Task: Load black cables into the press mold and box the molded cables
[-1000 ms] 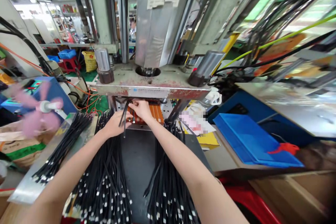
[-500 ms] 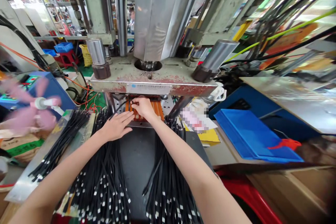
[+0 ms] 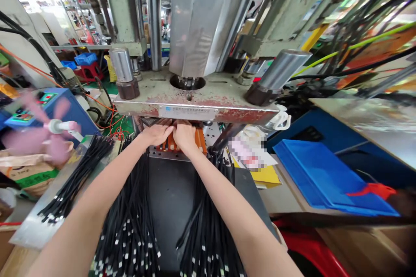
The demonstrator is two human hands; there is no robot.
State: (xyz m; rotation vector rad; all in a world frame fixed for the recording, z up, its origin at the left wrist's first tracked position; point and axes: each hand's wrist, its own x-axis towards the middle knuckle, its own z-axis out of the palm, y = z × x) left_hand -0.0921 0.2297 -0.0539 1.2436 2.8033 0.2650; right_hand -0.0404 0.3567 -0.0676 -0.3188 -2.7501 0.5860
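Observation:
Both my hands reach under the worn metal plate (image 3: 195, 106) of a press machine, onto an orange mould block (image 3: 199, 138). My left hand (image 3: 156, 133) and my right hand (image 3: 185, 135) touch side by side, fingers curled and tucked under the plate edge. What the fingertips hold is hidden. Below my arms lie two heaps of black cables with white marks, one on the left (image 3: 130, 220) and one on the right (image 3: 208, 229), on a dark mat (image 3: 169, 207).
A further bundle of black cables (image 3: 74, 177) lies on a metal tray at left. A spinning pink fan (image 3: 48, 130) stands beside it. A blue tray (image 3: 321, 177) with a red object sits at right. Steel columns (image 3: 154, 17) rise above the plate.
My left hand has moved from the cables up to the mould block and joined my right hand under the plate. The view has shifted closer to the machine.

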